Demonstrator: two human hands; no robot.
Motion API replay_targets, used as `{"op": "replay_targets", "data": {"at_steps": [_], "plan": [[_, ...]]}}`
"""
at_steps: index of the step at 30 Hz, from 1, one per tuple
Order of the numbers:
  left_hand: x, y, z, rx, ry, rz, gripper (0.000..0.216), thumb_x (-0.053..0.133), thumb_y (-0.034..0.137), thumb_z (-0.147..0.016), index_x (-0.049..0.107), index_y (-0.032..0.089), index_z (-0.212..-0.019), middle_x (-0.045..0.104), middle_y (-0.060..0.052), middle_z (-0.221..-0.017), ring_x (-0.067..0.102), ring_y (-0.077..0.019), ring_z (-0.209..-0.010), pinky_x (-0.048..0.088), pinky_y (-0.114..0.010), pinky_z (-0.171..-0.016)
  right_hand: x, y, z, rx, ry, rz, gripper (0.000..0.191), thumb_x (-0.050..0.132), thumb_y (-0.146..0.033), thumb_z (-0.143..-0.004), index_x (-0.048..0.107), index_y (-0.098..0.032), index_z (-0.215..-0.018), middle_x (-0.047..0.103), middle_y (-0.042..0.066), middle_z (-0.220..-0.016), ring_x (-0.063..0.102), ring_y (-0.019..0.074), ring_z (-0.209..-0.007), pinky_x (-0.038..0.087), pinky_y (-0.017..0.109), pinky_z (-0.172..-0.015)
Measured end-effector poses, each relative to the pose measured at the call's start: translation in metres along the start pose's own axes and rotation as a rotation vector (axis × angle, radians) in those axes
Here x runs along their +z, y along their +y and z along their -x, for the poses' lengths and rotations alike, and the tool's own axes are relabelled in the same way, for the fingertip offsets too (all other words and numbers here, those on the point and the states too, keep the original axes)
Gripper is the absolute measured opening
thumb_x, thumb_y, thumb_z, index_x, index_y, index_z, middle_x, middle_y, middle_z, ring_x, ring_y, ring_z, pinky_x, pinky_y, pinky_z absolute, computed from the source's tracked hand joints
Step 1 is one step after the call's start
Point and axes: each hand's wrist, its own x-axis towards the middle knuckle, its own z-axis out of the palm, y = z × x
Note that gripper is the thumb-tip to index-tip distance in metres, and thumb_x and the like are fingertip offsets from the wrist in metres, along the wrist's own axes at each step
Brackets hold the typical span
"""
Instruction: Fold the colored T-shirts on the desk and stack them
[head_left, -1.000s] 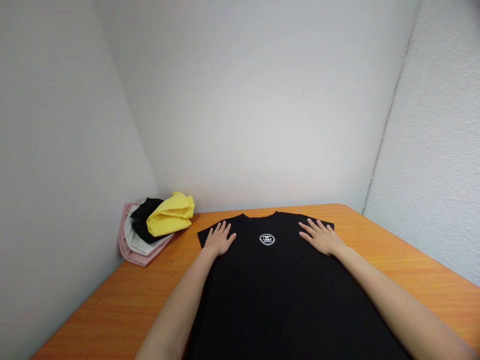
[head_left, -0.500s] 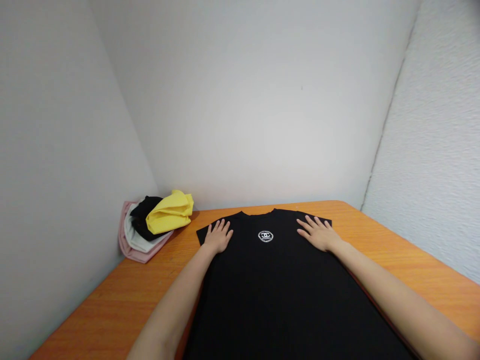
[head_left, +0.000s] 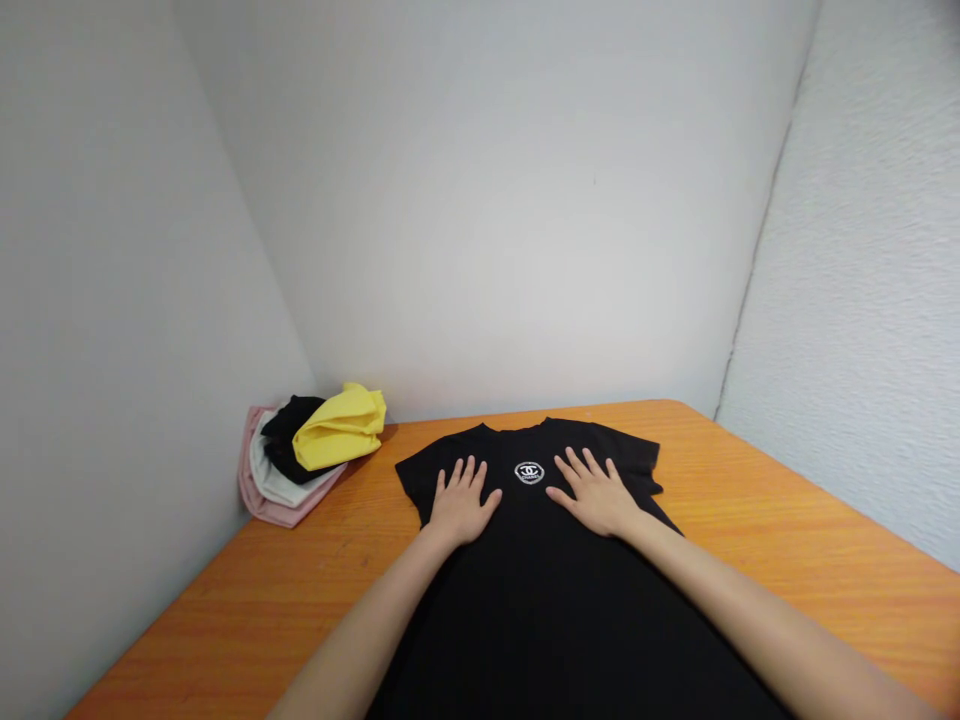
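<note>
A black T-shirt [head_left: 540, 590] with a small round white logo [head_left: 529, 472] lies spread flat on the orange wooden table [head_left: 787, 520], collar toward the far wall. My left hand [head_left: 461, 500] rests flat on the chest just left of the logo, fingers spread. On the other side of the logo my right hand [head_left: 592, 492] lies flat as well, fingers apart. Both short sleeves show beyond the hands. Neither hand holds anything.
A pile of folded clothes [head_left: 307, 455], yellow on black, white and pink, sits in the far left corner against the wall. White walls close in the table at the left, back and right.
Both hands have slid inward from the shoulders of the T-shirt toward the logo at the chest. The sleeves now lie uncovered.
</note>
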Motion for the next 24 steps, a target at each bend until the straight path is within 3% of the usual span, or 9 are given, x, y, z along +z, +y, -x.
{"op": "replay_targets", "data": {"at_steps": [11,22,24], "plan": [[0.001,0.0,0.0,-0.019,0.058,0.01,0.073,0.013,0.067,-0.092,0.026,0.026,-0.152,0.02,-0.003,-0.16,0.011,-0.0268,-0.148,0.011,-0.054,-0.119,0.001,0.002,0.0,-0.018,0.034,-0.018,0.087,0.017,-0.079,-0.089,0.028,-0.022,-0.153,0.014,0.008,-0.158,0.007,0.0355,-0.145,0.003,0.06,-0.114],[-0.026,0.007,0.0,-0.028,-0.042,-0.015,0.068,0.019,0.06,-0.094,0.026,0.024,-0.152,0.019,-0.004,-0.16,0.01,-0.0263,-0.148,0.012,-0.052,-0.118,-0.012,-0.004,0.002,0.002,-0.032,-0.066,0.083,0.023,-0.076,-0.09,0.025,-0.022,-0.154,0.011,0.007,-0.159,0.003,0.034,-0.145,-0.001,0.058,-0.114],[-0.036,0.012,-0.001,-0.03,-0.046,-0.019,0.065,0.021,0.055,-0.095,0.028,0.022,-0.151,0.021,-0.005,-0.159,0.011,-0.0273,-0.148,0.008,-0.054,-0.118,-0.016,0.0,-0.003,0.003,-0.057,-0.118,0.082,0.026,-0.075,-0.091,0.027,-0.022,-0.153,0.012,0.007,-0.159,0.004,0.0324,-0.145,0.003,0.055,-0.115]]}}
